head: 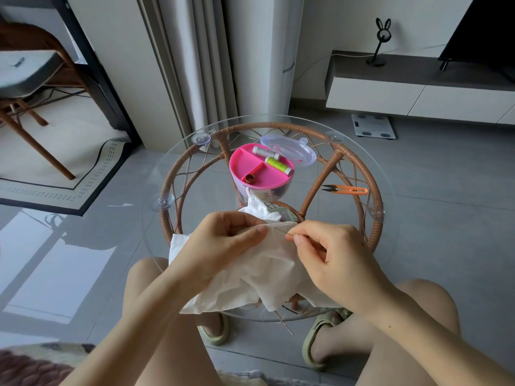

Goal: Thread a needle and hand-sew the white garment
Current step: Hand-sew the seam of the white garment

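1. Firstly, at the far left a wooden chair [28, 79] with a grey seat pad is seen beside a pale rug [55, 168] with a dark border.
2. A round glass table [156, 190] on a woven rattan frame is set before the person's knees. Clear suction pads [201, 139] are fixed under its rim.
3. The left hand [223, 240] is held over the near part of the table. A folded edge of the white garment [250, 280] is pinched between its thumb and curled fingers.
4. The garment is bunched on the near half of the glass and draped from the left hand toward the near rim, with one part raised behind the hands.
5. Behind the garment, a pink divided sewing box [250, 165] is placed near the table's middle. A grey spool [266, 152] and a green spool [278, 165] are laid in its far compartment, and what appears to be a small brown reel [249, 178] is kept in a nearer one. A clear lid [292, 149] is leaned at its far right side.
6. The needle [282, 232] is pinched narrowly between thumb and forefinger of the right hand [334, 254], and its tip is brought to the garment's held edge, just beside the left thumb. The remaining fingers are curled.
7. Orange thread snips [348, 190] are laid on the glass to the right, well apart from both hands.
8. On the floor beyond, a white bathroom scale [373, 126] is seen below a low cabinet [390, 93].
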`<state>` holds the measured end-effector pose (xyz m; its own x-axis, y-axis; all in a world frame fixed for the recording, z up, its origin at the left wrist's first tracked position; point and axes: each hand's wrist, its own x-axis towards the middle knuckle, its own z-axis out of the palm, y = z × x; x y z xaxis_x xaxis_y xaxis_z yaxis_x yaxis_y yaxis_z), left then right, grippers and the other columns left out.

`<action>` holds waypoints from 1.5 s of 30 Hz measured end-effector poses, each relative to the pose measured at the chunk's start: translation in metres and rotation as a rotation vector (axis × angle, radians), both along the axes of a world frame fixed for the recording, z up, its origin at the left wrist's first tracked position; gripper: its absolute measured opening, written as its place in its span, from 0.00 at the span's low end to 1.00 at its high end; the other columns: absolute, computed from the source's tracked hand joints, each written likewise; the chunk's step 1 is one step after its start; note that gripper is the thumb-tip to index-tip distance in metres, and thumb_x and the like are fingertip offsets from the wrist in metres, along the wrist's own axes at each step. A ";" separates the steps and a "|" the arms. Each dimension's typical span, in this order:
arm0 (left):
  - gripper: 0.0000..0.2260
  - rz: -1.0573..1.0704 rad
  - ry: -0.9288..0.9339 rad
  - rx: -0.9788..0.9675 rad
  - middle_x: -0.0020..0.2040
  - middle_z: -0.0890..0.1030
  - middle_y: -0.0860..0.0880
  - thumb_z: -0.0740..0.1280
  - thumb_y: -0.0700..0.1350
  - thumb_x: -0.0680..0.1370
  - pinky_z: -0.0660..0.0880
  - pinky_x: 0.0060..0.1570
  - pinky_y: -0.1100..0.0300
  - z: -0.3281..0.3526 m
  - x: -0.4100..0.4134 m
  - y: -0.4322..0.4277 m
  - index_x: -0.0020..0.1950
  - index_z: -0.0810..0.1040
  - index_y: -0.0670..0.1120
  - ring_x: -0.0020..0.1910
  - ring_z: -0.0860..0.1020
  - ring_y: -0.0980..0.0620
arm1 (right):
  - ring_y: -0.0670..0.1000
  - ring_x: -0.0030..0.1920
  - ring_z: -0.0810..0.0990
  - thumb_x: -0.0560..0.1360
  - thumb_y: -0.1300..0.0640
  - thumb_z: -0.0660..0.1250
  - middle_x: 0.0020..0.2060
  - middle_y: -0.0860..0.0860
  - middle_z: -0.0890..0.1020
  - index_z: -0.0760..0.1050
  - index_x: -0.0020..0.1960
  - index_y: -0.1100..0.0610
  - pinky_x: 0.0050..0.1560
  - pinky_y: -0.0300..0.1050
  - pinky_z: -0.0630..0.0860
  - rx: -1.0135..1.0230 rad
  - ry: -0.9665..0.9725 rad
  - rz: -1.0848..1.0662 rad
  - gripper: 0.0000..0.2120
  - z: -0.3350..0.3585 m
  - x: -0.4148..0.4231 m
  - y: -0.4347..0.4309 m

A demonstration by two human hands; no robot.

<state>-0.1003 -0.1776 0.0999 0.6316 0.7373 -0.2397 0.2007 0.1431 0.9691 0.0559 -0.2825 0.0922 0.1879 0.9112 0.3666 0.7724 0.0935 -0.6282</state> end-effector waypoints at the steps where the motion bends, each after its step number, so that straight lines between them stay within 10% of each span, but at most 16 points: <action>1: 0.06 0.003 0.001 0.001 0.35 0.83 0.47 0.69 0.39 0.75 0.75 0.33 0.65 0.000 0.000 0.000 0.39 0.82 0.45 0.33 0.79 0.54 | 0.47 0.34 0.81 0.75 0.54 0.59 0.34 0.47 0.83 0.81 0.45 0.57 0.32 0.44 0.78 -0.002 -0.007 -0.003 0.13 0.000 0.000 0.000; 18: 0.04 -0.010 0.056 0.070 0.38 0.84 0.46 0.69 0.41 0.75 0.76 0.36 0.62 -0.003 -0.001 0.002 0.41 0.83 0.45 0.35 0.80 0.54 | 0.50 0.32 0.80 0.74 0.57 0.61 0.32 0.49 0.82 0.81 0.43 0.57 0.30 0.49 0.78 -0.031 -0.037 -0.013 0.10 0.000 0.001 0.003; 27: 0.11 -0.093 0.308 0.552 0.31 0.79 0.68 0.69 0.43 0.74 0.71 0.35 0.74 0.005 0.004 -0.001 0.36 0.79 0.58 0.34 0.77 0.66 | 0.49 0.24 0.72 0.71 0.59 0.60 0.25 0.50 0.77 0.78 0.36 0.58 0.24 0.35 0.64 -0.099 -0.244 0.003 0.09 0.006 -0.004 0.011; 34: 0.06 -0.036 0.282 0.418 0.35 0.83 0.56 0.70 0.46 0.74 0.77 0.38 0.62 0.004 0.003 0.000 0.38 0.83 0.54 0.33 0.78 0.61 | 0.49 0.34 0.80 0.72 0.57 0.60 0.32 0.49 0.82 0.81 0.42 0.58 0.34 0.47 0.78 -0.138 -0.054 0.032 0.11 0.007 0.003 0.010; 45: 0.06 -0.066 0.178 0.135 0.36 0.85 0.49 0.71 0.51 0.68 0.78 0.39 0.54 0.000 0.003 0.004 0.39 0.85 0.51 0.34 0.80 0.53 | 0.42 0.42 0.82 0.75 0.68 0.65 0.38 0.45 0.85 0.83 0.43 0.57 0.46 0.34 0.77 -0.247 0.362 0.054 0.11 0.007 0.011 0.011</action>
